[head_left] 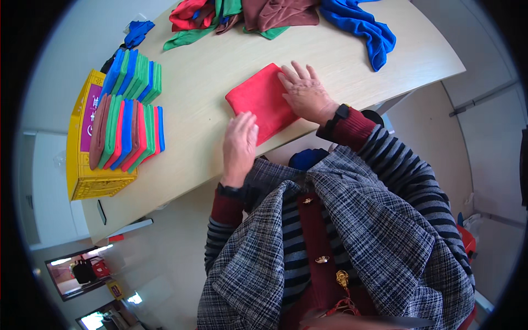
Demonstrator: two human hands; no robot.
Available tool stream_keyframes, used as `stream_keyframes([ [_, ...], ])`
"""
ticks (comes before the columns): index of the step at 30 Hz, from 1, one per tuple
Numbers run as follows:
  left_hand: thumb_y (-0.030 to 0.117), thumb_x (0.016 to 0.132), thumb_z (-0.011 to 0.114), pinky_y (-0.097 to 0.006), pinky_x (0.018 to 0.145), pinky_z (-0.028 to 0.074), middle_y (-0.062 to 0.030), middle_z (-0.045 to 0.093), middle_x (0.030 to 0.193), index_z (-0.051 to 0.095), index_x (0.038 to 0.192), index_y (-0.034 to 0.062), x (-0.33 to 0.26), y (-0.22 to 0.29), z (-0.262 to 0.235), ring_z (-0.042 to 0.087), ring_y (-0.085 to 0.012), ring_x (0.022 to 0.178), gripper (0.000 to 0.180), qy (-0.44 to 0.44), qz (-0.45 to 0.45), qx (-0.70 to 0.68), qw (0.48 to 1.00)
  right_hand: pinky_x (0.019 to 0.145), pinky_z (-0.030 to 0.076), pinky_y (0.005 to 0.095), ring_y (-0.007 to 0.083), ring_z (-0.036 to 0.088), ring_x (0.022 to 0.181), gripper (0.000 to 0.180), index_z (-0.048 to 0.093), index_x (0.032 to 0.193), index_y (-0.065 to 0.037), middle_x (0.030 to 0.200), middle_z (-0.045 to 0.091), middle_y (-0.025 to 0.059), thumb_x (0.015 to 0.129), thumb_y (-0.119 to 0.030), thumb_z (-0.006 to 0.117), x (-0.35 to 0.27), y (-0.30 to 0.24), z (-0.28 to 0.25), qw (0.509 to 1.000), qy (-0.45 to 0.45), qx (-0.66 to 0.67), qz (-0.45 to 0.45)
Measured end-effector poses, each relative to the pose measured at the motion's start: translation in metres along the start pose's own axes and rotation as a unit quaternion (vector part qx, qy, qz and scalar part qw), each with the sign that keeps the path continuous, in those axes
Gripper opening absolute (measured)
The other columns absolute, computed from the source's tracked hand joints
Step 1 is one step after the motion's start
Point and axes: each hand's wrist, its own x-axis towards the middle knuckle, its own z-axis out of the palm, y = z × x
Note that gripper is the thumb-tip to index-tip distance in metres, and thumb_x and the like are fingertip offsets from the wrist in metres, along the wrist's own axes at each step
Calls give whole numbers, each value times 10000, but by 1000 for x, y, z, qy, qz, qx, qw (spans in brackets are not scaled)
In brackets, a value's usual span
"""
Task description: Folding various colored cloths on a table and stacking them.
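A red towel (263,102), folded into a flat rectangle, lies near the table's front edge, between my hands. My right hand (309,94) rests on its right side with the fingers spread. At its near left corner is my left hand (240,144), fingers stretched out and held close together. The left fingertips are at the towel's edge; I cannot tell whether they press on it. Neither hand grips anything.
At the left stands a yellow crate (104,184) with two rows of folded towels (129,132) in red, green, blue and brown. Loose cloths (280,15) lie heaped at the table's far side, with a crumpled blue cloth (363,30) to their right. A dark flat object (102,212) lies near the left corner.
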Motion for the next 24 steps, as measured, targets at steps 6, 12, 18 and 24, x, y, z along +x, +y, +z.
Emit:
stream_keyframes([
  [6,265,1017,498,-460,1176,285,-180,417,1519,471,1422,8,62,-26,14,369,-334,1417,480,64,-13,90,994,1191,226,526,334,283,1478,581,366,1521,-99,1585,347,116,1020,-383,445,28,-38,17,992,10,124,-30],
  [12,350,1023,468,-471,1186,260,-183,413,1524,441,1447,14,60,-42,25,358,-340,1425,541,55,-76,93,991,1197,229,496,330,275,1482,586,352,1531,-113,1590,338,113,1022,-389,442,27,-4,29,998,-2,62,-22],
  [18,396,996,530,-473,1170,288,-193,428,1507,469,1426,14,43,-31,14,384,-340,1410,578,105,-83,189,973,1209,219,471,315,272,1486,603,334,1542,-126,1598,323,106,1020,-402,459,20,5,15,999,-13,15,29],
  [24,284,913,675,-440,1085,413,-197,542,1380,551,1330,2,-3,18,6,505,-346,1300,519,110,-19,37,993,1218,217,475,290,305,1471,617,381,1520,-137,1569,372,107,977,-363,564,-27,-1,-3,979,32,131,-155],
])
